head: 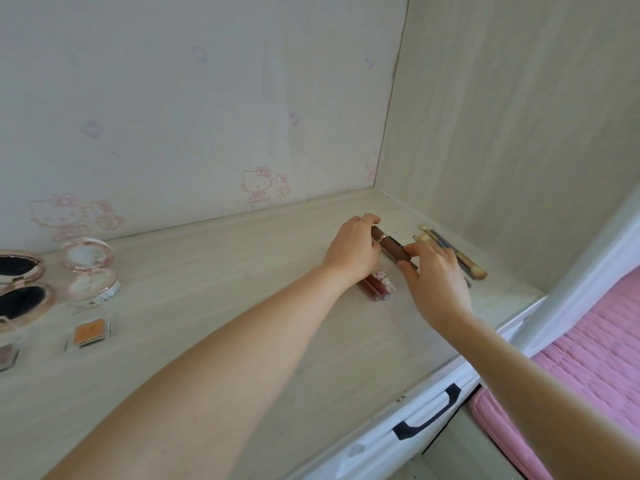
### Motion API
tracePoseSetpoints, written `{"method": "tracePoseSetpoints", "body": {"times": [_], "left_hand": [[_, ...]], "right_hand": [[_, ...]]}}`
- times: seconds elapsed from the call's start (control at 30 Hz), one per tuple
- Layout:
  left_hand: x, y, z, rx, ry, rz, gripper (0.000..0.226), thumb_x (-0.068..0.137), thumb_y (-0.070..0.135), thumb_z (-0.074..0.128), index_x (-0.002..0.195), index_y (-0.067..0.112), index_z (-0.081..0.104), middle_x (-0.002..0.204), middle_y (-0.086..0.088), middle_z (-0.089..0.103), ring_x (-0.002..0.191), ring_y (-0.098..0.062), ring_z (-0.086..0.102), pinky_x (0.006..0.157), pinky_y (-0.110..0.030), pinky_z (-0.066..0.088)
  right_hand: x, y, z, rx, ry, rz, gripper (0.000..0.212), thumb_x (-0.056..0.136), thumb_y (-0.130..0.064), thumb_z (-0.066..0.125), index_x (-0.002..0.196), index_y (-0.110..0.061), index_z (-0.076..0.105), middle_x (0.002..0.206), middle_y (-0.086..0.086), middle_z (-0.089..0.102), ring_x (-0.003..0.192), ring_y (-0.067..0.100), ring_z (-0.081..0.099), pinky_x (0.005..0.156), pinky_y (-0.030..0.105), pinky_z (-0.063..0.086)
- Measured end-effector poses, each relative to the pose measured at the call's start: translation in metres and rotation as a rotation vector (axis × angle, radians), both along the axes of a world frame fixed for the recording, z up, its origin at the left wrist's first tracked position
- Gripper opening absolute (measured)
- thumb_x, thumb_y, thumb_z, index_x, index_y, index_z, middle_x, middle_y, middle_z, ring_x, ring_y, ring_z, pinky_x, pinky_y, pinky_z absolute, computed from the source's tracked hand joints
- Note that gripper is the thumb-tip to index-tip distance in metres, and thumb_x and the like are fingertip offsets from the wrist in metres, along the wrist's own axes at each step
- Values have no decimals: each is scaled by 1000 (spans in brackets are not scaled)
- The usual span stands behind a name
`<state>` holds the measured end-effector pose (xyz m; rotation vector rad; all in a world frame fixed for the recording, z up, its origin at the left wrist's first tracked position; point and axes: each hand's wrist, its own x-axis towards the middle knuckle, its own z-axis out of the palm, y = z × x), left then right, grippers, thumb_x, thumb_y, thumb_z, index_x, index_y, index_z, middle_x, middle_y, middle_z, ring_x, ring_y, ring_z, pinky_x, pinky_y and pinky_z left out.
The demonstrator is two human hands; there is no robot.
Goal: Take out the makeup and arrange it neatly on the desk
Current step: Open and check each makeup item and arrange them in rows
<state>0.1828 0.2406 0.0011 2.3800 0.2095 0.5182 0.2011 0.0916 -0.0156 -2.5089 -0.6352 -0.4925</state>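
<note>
Head view, left hand [351, 252] and right hand [434, 277] gripping 1 brown tube [391, 245], 2 compacts [91, 268].

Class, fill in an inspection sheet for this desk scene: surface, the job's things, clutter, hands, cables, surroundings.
Surface: pale wood-grain desk.
Job's things: brown tube held at both ends; lip gloss beside it; brushes near the corner; open compacts and an orange pan at left.
Clutter: nothing seen.
Hands: left hand and right hand grip the tube.
Cables: nothing seen.
Surroundings: cartoon-cat wallpaper, drawer handle, pink bedding.
</note>
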Motion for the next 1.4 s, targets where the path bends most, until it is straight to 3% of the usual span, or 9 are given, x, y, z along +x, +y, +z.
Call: {"method": "tracePoseSetpoints", "body": {"times": [0.2, 0.27, 0.37, 0.53, 0.7, 0.83, 1.03, 1.23, 1.4], "left_hand": [[-33, 15, 15, -111, -152, 37, 44, 82, -1, 58, 123, 15, 58, 116, -5, 51, 105, -20, 57, 92, -26, 45], [-50, 19, 21, -223, -200, 79, 39, 80, -4, 59, 115, 13, 63, 112, -6, 53, 98, -19, 61, 84, -19, 49], [-83, 27, 28, -268, -227, 116, 33, 79, -3, 63, 106, 14, 68, 110, -5, 56, 90, -16, 64, 76, -13, 47], [-148, 50, 34, -251, -202, 145, 25, 76, 2, 72, 97, 15, 70, 105, 0, 58, 77, -14, 66, 74, -16, 49], [-205, 74, 28, -210, -179, 166, 25, 73, 9, 78, 91, 23, 70, 88, 9, 64, 64, -4, 58, 61, -5, 41], [-244, 92, 19, -180, -176, 166, 25, 73, 14, 79, 80, 33, 65, 73, 14, 64, 58, -1, 54, 57, -7, 40], [-299, 113, 5, -224, -148, 163, 12, 78, 25, 76, 83, 31, 66, 76, 15, 66, 70, -5, 60, 64, -15, 44], [-346, 127, -2, -328, -125, 155, 2, 88, 25, 65, 91, 24, 65, 81, 9, 71, 73, -6, 64, 73, -28, 49], [-379, 139, -11, -325, -117, 182, 10, 94, 25, 57, 100, 31, 63, 83, 13, 71, 77, 0, 64, 68, -11, 46]], "right_hand": [[-30, 14, 18, 340, 87, 145, 19, 93, -14, 57, 110, -21, 59, 89, -10, 60, 81, 0, 56, 64, 1, 38], [-45, 21, 21, 403, 106, 186, 19, 93, -14, 56, 109, -24, 58, 88, -15, 61, 80, -6, 56, 65, 4, 41], [-67, 32, 25, 505, 163, 226, 17, 93, -16, 54, 105, -28, 59, 87, -22, 62, 81, -5, 60, 67, 20, 47], [-103, 55, 30, 630, 316, 316, 15, 95, -16, 52, 98, -27, 63, 83, -4, 69, 76, 11, 65, 70, 35, 56], [-137, 80, 33, 684, 437, 401, 15, 96, -15, 51, 98, -18, 66, 79, 0, 69, 67, 7, 65, 62, 28, 54], [-165, 98, 31, 709, 548, 473, 18, 97, -14, 49, 93, -18, 67, 72, 0, 68, 62, 8, 63, 57, 26, 51], [-203, 122, 31, 686, 681, 589, 15, 95, -20, 54, 91, -15, 68, 67, -7, 66, 62, 7, 60, 58, 26, 49], [-240, 149, 31, 631, 743, 775, 5, 87, -16, 63, 91, -16, 65, 84, -10, 72, 74, 7, 61, 63, 23, 51], [-269, 179, 23, 665, 844, 810, 8, 86, -26, 66, 89, -18, 64, 81, -7, 73, 84, 9, 66, 67, 19, 52]]}}
